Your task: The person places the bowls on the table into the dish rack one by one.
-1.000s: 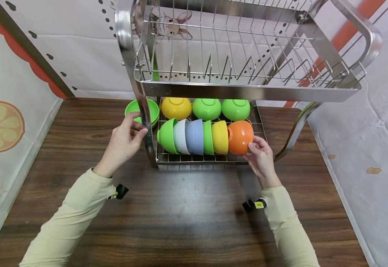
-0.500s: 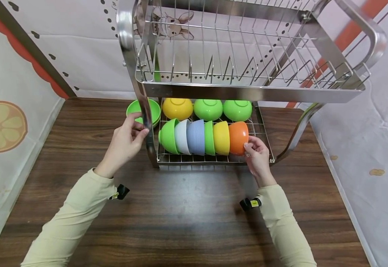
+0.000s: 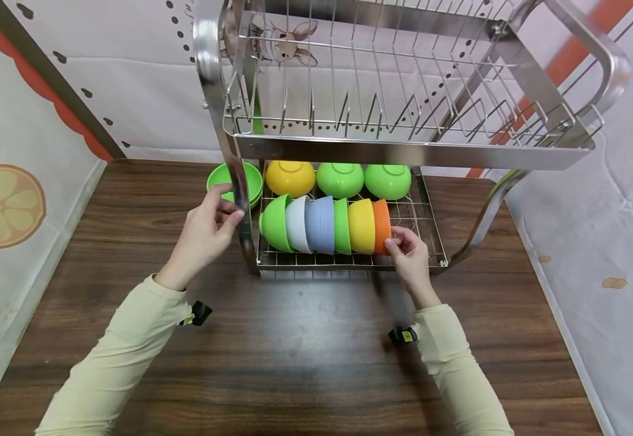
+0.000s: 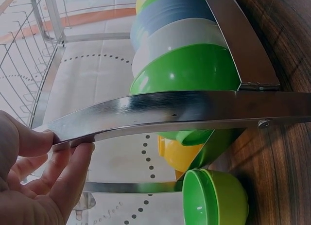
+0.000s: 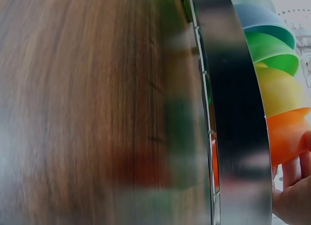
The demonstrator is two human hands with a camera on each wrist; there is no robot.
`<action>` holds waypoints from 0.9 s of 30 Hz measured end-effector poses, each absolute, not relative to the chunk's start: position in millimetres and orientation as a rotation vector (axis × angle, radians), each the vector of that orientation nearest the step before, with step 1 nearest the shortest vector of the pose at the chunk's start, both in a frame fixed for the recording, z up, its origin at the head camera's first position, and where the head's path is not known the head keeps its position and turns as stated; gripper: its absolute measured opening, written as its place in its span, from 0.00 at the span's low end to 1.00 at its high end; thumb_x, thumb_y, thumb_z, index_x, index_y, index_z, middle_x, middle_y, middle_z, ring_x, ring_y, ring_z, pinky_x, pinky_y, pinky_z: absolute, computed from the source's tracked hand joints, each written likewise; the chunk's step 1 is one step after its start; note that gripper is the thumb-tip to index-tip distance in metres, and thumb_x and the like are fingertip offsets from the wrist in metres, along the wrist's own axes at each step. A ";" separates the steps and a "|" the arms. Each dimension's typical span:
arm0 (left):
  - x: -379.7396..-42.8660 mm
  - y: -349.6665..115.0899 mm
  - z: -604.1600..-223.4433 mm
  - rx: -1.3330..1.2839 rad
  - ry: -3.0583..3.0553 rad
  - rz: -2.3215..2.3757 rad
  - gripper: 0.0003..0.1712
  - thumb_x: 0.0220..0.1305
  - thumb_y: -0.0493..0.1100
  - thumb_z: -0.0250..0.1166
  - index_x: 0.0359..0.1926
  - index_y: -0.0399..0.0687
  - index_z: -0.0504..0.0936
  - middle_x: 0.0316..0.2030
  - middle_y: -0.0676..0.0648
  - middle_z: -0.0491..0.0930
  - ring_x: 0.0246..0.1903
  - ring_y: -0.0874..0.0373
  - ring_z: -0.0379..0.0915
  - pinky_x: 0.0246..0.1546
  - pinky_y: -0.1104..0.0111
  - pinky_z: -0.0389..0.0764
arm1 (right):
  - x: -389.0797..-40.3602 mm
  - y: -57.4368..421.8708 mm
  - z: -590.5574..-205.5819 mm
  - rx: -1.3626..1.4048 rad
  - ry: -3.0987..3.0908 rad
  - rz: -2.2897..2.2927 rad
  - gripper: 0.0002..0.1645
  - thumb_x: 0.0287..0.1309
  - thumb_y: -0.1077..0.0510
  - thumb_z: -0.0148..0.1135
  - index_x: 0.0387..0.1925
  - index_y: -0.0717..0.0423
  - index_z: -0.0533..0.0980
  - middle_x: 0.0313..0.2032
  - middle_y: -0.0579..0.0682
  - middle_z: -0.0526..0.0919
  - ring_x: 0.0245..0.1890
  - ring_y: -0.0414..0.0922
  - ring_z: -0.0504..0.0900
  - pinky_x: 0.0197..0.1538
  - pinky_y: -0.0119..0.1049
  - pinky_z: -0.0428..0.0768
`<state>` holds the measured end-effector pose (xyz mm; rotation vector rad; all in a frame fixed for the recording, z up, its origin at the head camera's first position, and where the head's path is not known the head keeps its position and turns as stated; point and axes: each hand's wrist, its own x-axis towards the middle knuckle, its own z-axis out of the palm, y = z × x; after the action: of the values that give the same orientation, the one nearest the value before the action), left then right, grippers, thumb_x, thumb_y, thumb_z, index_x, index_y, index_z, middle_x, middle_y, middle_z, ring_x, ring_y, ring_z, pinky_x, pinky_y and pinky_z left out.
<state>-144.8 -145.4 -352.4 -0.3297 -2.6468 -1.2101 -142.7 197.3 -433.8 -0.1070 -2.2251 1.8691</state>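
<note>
In the head view, my right hand holds the orange bowl at its rim. That bowl lies on its side at the right end of a nested row, partly inside the yellow bowl. Further left in the row come a green bowl, a blue bowl, a pale grey bowl and another green bowl. My left hand pinches the left upright of the metal dish rack between thumb and fingers, as the left wrist view shows.
Behind the row, an upturned yellow bowl and two upturned green bowls sit on the lower shelf. Stacked green bowls stand left of the rack. The wire upper shelf overhangs the bowls. Wooden tabletop lies in front.
My right hand has moved left, pushing the orange bowl into the yellow one, so less of its side shows. My left hand has kept its grip on the rack.
</note>
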 end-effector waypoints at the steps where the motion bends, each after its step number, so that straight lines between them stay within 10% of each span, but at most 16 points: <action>1: -144.8 -145.3 -352.5 -0.328 -2.646 -1.208 0.21 0.61 0.35 0.57 0.55 0.41 0.65 0.32 0.40 0.78 0.29 0.51 0.76 0.27 0.69 0.71 | -142.5 197.9 -433.8 -0.101 -2.242 1.845 0.13 0.50 0.76 0.57 0.40 0.75 0.73 0.18 0.38 0.72 0.21 0.32 0.71 0.23 0.22 0.68; 15: -144.3 -145.6 -352.2 -0.316 -2.654 -1.209 0.21 0.61 0.35 0.57 0.55 0.41 0.66 0.33 0.39 0.78 0.29 0.50 0.76 0.28 0.68 0.71 | -129.7 188.0 -407.9 0.005 -2.334 1.770 0.14 0.51 0.76 0.53 0.42 0.78 0.71 0.30 0.69 0.74 0.26 0.34 0.74 0.29 0.20 0.73; 27: -144.7 -146.0 -351.9 -0.334 -2.652 -1.211 0.21 0.60 0.35 0.57 0.55 0.41 0.66 0.32 0.41 0.78 0.29 0.51 0.76 0.26 0.71 0.71 | -125.0 217.0 -406.2 0.243 -2.276 1.533 0.23 0.50 0.76 0.57 0.51 0.71 0.71 0.38 0.70 0.79 0.36 0.30 0.77 0.42 0.22 0.74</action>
<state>-144.7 -146.0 -351.9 -0.3343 -2.6523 -1.2107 -125.0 217.0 -406.2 0.2427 -2.2763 1.5326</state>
